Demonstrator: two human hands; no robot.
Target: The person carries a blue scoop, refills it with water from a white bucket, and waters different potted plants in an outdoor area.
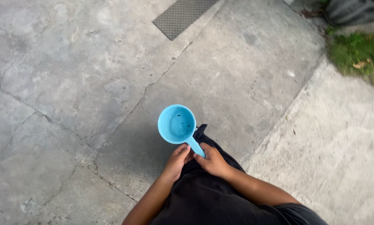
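Dipper (177, 124), light blue, is held level over the cracked concrete floor (70, 83), its round bowl just beyond the fingers and its handle running back between them. The left hand (178, 160) and the right hand (212, 159) both have their fingers curled shut on the handle. The bowl holds a little water with dark specks. Well beyond the fingers lie a metal grate (183, 16) and grass (356, 54).
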